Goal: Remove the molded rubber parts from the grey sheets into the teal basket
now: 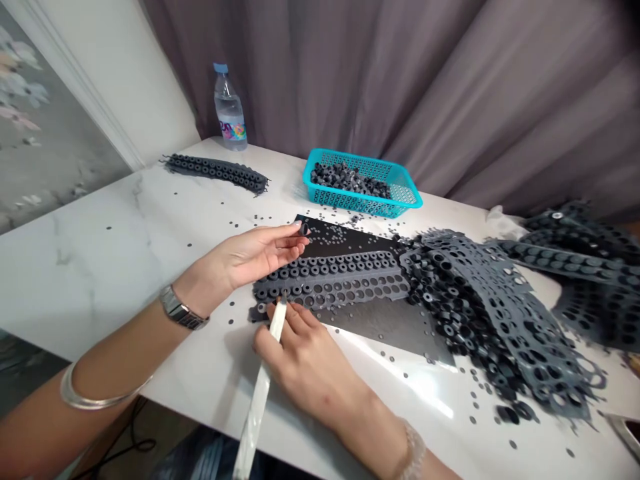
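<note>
My left hand [265, 252], wearing a watch, pinches a small black rubber ring [303, 229] just above the perforated rubber strip. Between the fingers of my right hand [305, 353] is a white-wrapped tool [259, 407], its tip touching the strip at its left part. The dark grey rubber strip [350, 283] lies across a black mat [323, 235]; its upper rows hold raised rings, while many lower spots to the right are open holes. Small round black discs are scattered over the mat and around it.
A turquoise basket [413, 197] holding black rings stands behind the mat. Beside a bottle [230, 113] at the back left lies another strip [217, 172]. Loose rings [463, 313] and perforated sheets [525, 320] are heaped on the right.
</note>
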`<state>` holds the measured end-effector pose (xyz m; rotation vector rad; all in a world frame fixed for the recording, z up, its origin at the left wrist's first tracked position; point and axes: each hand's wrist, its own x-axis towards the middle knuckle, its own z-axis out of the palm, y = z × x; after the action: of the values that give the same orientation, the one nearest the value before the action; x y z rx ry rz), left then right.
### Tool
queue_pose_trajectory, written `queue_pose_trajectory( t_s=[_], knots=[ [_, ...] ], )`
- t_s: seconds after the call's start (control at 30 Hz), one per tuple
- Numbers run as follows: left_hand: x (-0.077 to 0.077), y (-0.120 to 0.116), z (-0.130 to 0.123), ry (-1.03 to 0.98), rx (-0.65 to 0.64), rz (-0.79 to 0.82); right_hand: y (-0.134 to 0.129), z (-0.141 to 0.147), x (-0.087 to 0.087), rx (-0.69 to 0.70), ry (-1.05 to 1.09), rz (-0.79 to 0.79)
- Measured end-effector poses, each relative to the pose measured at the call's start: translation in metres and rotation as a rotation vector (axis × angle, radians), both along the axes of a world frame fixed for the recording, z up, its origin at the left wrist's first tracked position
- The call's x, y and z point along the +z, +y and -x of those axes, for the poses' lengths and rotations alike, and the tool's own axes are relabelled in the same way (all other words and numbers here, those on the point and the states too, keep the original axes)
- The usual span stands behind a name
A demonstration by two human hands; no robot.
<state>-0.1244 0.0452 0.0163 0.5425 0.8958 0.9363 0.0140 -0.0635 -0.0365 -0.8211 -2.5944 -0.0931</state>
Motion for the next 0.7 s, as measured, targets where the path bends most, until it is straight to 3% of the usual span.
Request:
queue_pose_trajectory(
  t_s=[0.13,0.27,0.37,0.5,0.7],
  knots=[
    [0.002,-0.002,-0.002,-0.048,0.006,0.023,0.008,0.005,-0.009,-0.051,0.0,0.023],
    [0.004,-0.004,-0.002,-0.093,0.016,0.039,0.016,0.003,-0.003,-0.071,0.083,0.073],
    [0.004,-0.004,-0.001,-0.111,0.033,0.051,0.019,-0.006,0.01,-0.113,0.263,0.14],
    [0.003,-0.004,0.0,-0.131,0.049,0.024,0.024,-0.025,0.024,-0.27,0.557,0.248],
    [0.003,-0.004,-0.001,-0.161,0.085,0.0,0.035,-0.044,0.021,-0.494,0.903,0.455]
  ],
)
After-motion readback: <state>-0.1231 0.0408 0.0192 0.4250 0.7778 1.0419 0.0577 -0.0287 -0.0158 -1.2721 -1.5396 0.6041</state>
